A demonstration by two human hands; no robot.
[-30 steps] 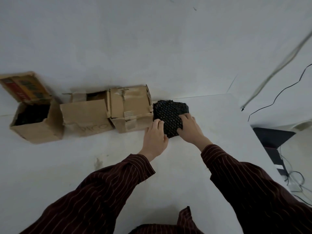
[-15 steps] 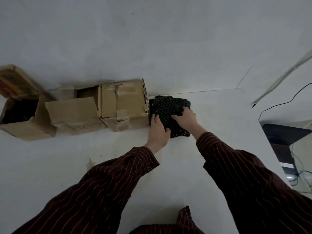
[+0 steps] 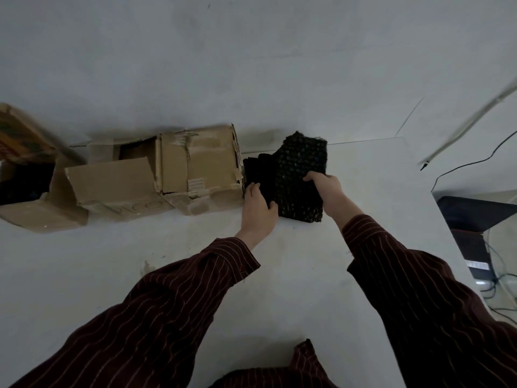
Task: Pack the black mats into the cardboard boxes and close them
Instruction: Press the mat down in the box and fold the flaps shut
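Mats (image 3: 258,170) | left fingers (image 3: 252,190) grip them | right fingers (image 3: 311,177) grip top mat (image 3: 303,161) | box (image 3: 112,186) print unclear

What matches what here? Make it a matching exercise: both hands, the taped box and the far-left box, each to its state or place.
1 left hand
2 right hand
3 taped box
4 far-left box

A open, dark inside
B grips the tilted top of the black mats
C closed, beside the black mats
D holds the stack's left side

Pairs: 1-D, 2-B, 3-C, 4-A
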